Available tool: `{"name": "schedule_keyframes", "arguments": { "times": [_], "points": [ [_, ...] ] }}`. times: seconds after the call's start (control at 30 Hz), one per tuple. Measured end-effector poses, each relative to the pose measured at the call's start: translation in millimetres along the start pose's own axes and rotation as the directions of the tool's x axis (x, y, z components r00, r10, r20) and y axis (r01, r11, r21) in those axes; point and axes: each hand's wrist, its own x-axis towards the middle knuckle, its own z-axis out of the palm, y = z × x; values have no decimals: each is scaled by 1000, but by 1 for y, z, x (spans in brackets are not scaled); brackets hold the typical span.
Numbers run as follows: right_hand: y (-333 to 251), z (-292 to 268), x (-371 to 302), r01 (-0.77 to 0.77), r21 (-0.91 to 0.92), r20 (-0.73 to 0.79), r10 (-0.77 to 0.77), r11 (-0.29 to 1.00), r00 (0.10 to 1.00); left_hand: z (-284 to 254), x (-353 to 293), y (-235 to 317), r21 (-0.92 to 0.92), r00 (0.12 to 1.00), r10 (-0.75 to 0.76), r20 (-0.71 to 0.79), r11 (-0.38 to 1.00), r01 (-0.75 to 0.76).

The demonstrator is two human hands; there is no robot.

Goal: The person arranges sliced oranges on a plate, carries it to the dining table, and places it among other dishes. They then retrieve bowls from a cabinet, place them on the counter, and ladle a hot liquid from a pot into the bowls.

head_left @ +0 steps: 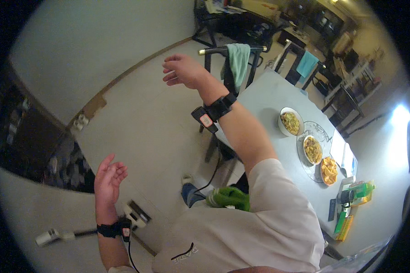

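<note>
My right hand (182, 71) is stretched out over the floor, its fingers loosely bent and apart, with nothing in it. Nearest to it is a dark chair (232, 52) with a pale green towel (238, 63) over its back. My left hand (109, 178) is raised at the lower left, fingers apart, also without anything in it. Behind my left wrist shows a white and black stick-shaped appliance (139, 214). Both wrists wear black straps with small devices. A bright green fuzzy cloth (230, 198) is at my waist.
On the right, a pale table (269, 98) bears two bowls of food (290, 122), a plate of orange wedges (329, 171), papers (343, 148) and a green bottle (362, 189). Beyond stands another chair with a turquoise towel (307, 63). Shoes fill a dark rack (64, 168) at left.
</note>
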Motion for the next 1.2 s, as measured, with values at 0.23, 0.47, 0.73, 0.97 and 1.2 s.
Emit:
{"name": "schedule_keyframes", "arguments": {
  "times": [0.23, 0.47, 0.73, 0.97, 1.2],
  "points": [
    [48, -228, 192, -33, 195, -357, 102, 980, 928, 92, 285, 29, 59, 996, -86, 32, 995, 84],
    [127, -413, 286, -287, -650, -523, -140, 704, 841, 153, 509, 25, 138, 961, -176, 215, 979, 149],
    [193, -494, 410, -429, -213, -957, -99, 878, 273, 157, 771, 7, 278, 832, -323, 450, 937, 213],
    [185, -508, 500, -684, -262, -955, -84, 681, 283, 195, 970, -2, 362, 632, -478, 610, 878, 314],
    [68, -337, 536, -165, -338, -892, -259, 927, 371, 282, 1027, -30, 423, 295, -580, 759, 784, 454]
  ]
}}
